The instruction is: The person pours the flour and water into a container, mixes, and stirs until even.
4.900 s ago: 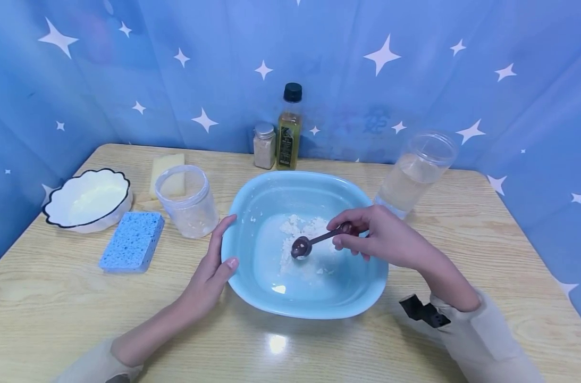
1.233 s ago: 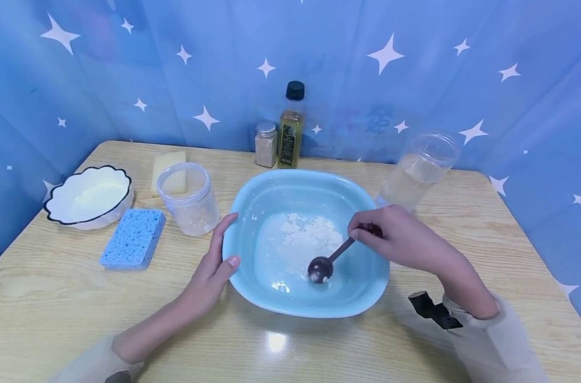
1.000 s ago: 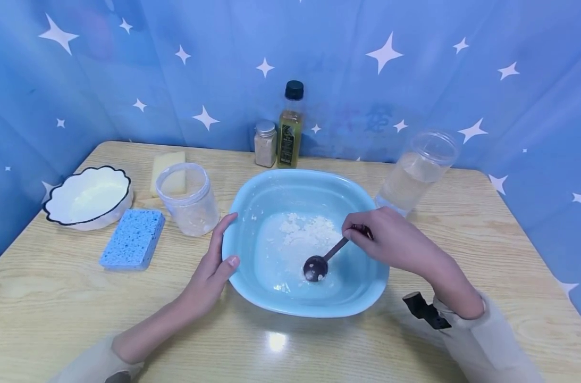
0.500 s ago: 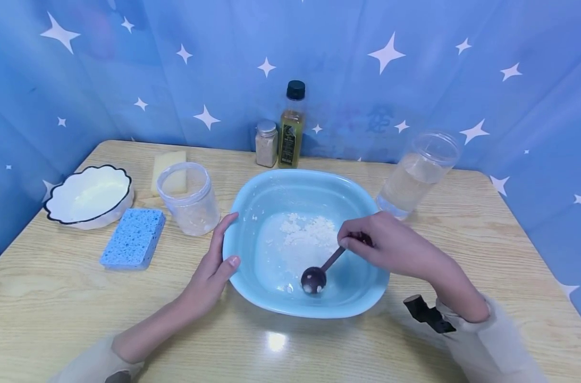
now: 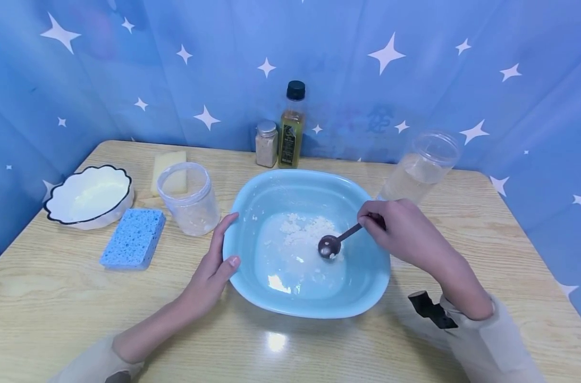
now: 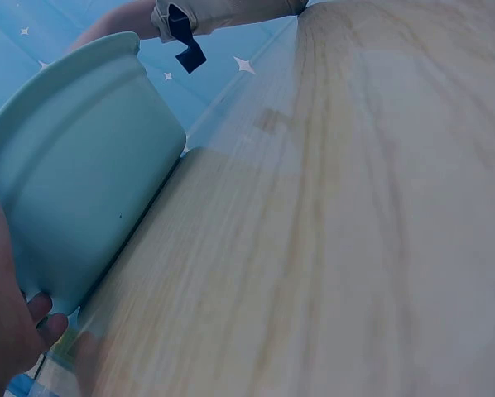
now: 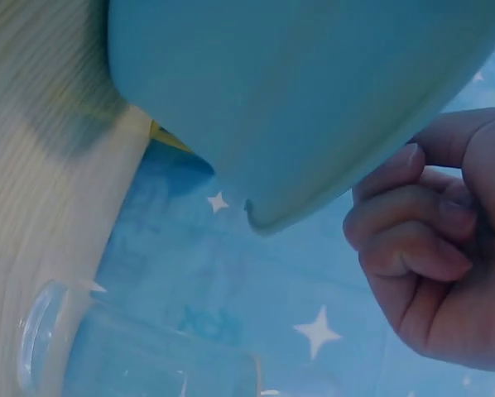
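Note:
A light blue basin (image 5: 314, 310) stands on the table with white powder (image 5: 304, 229) and a little wet liquid on its floor. My left hand (image 5: 212, 271) grips its left side, thumb at the rim; in the left wrist view the other fingers (image 6: 39, 308) reach below along the outer wall. My right hand (image 5: 405, 229), over the basin's right rim, pinches the handle of a dark brown spoon (image 5: 329, 247). The spoon's round bowl lies at the right edge of the powder, with white bits stuck on it. In the right wrist view the basin wall hides the spoon.
Behind the right hand is a clear jar of water (image 5: 417, 173). At the back stand an oil bottle (image 5: 290, 135) and a small shaker jar (image 5: 266, 146). Leftward are an empty clear jar (image 5: 192, 210), a blue sponge (image 5: 133, 239), a pale yellow block (image 5: 169, 159) and a scalloped white bowl (image 5: 89, 197).
The spoon has moved about inside the basin, lately from the near side up and rightward to the powder's right edge. More wet shine shows on the floor. The left hand stays put.

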